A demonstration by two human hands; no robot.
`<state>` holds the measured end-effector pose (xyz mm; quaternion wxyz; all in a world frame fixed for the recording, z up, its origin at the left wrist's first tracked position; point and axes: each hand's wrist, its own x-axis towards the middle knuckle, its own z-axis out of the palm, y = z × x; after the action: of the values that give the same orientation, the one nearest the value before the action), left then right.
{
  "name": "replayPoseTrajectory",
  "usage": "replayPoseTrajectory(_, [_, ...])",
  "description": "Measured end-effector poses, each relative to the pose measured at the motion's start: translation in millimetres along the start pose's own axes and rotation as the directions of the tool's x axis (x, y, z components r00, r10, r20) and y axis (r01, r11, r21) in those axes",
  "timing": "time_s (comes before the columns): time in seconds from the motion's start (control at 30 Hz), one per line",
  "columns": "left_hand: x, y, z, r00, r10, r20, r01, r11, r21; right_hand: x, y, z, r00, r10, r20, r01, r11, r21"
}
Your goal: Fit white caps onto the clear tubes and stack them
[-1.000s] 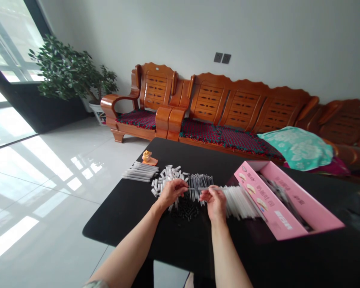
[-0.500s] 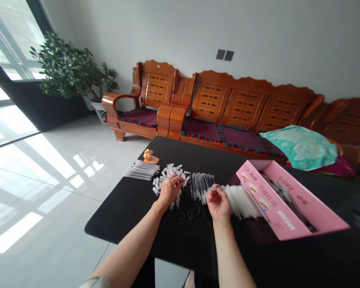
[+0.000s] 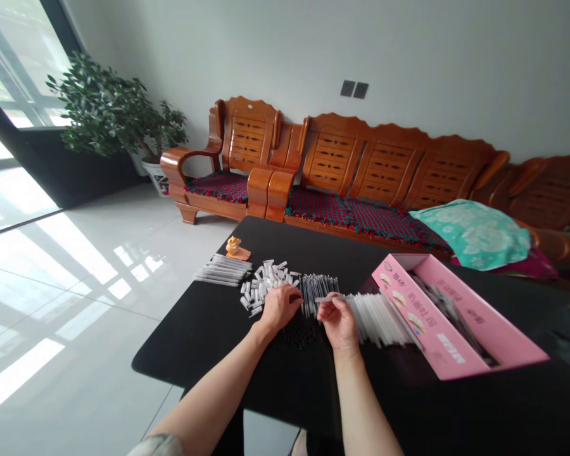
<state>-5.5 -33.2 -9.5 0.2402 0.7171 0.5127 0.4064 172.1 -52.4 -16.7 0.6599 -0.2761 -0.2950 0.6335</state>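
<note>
My right hand (image 3: 338, 320) is closed in a pinch on a thin clear pen tube (image 3: 331, 298), held level above the black table (image 3: 209, 335). My left hand (image 3: 280, 306) rests curled over a heap of small black parts (image 3: 303, 334), fingers bent down onto them; what they hold is hidden. Around the hands lie a pile of white caps (image 3: 266, 284), a row of thin refills (image 3: 317, 288) and a bank of white tubes (image 3: 377, 316).
A pink open box (image 3: 437, 329) lies to the right of the hands. A bundle of white pens (image 3: 223, 271) and a small orange figure (image 3: 235, 247) sit at the far left corner. Behind the table stand wooden sofas (image 3: 361, 171) and a potted plant (image 3: 109, 114).
My hands came apart after meeting over the refills. The left hand dropped onto the black parts. The right hand lifted a clear tube from the white tubes and brought it left.
</note>
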Motion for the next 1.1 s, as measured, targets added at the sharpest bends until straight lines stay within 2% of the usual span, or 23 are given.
replayPoseTrajectory(0.07, [1.1,-3.4,-1.4,0.995,-0.103,0.018,0.103,0.947,-0.303,-0.4,0.7,2.0,1.0,-0.009,-0.016,0.009,1.0,-0.025])
replayPoseTrajectory(0.17, [1.8,-8.3,-3.8,0.976,-0.186,0.11,0.213,0.729,-0.651,-0.9,2.4,4.9,0.999,-0.031,-0.038,0.028,0.997,-0.072])
replayPoseTrajectory(0.23, [1.2,-10.5,-4.9,0.971,-0.189,0.143,0.23,0.607,-0.761,-0.9,3.8,6.3,0.998,-0.042,-0.05,0.037,0.995,-0.094])
replayPoseTrajectory(0.33, [-0.3,-11.0,-5.6,0.971,-0.175,0.166,0.235,0.531,-0.814,-0.7,5.5,7.6,0.998,-0.044,-0.053,0.037,0.992,-0.117])
replayPoseTrajectory(0.73, [-1.0,-1.5,-6.4,0.961,-0.165,0.222,0.276,0.546,-0.791,-2.6,5.8,13.8,0.999,-0.031,-0.011,0.029,0.984,-0.179])
replayPoseTrajectory(1.1, [-1.3,-3.2,-6.1,0.968,-0.148,0.2,0.249,0.614,-0.749,-3.5,6.9,13.4,0.999,-0.041,-0.021,0.035,0.974,-0.223])
